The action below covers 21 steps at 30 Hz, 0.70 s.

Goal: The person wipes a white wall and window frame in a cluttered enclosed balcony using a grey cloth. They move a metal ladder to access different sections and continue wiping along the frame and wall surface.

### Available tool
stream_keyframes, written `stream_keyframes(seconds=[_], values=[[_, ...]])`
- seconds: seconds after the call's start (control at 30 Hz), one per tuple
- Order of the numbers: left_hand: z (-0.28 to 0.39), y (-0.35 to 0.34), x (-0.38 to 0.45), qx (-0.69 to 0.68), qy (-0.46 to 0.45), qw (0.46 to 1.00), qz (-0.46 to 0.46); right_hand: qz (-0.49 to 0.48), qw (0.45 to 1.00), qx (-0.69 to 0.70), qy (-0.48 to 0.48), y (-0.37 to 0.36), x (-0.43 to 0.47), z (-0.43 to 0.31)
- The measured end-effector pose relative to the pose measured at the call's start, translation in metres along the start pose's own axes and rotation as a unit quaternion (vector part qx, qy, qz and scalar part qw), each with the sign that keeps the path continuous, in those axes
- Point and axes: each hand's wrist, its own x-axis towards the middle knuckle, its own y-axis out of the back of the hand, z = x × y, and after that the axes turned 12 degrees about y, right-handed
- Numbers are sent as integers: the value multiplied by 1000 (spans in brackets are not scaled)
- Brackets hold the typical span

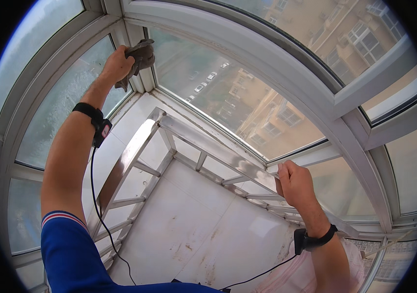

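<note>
A crumpled grey-brown cloth [143, 55] is gripped in my left hand [118, 66], up at the corner post between two window panes. Part of the cloth hangs below the hand, over the edge of the left pane [69, 99]. My right hand [295, 183] is closed around the metal top rail [219, 150] of a guard railing, to the right. Beyond the rail, the large window pane [223, 99] shows parked cars and buildings far below. Whitish streaks mark the left pane.
White window frames [267, 58] curve overhead and to the right. Below the railing lies a pale tiled floor [194, 227] with brown stains. Pinkish fabric [285, 273] is at the lower right. Black cables run from both wrist devices.
</note>
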Motion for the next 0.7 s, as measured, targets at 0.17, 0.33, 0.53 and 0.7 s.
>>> stream_keyframes(seconds=[0.17,0.33,0.53,0.7], values=[[-68,-79,30,86,-24,994,-68,-26,998,35,-37,0,1,1],[-96,-135,51,133,-23,990,-52,-35,994,75,-70,1,1,2],[-106,-163,71,253,-72,959,-109,-39,977,166,-130,5,0,-5],[-97,-167,86,272,-96,954,-85,-31,987,116,-105,1,0,-1]])
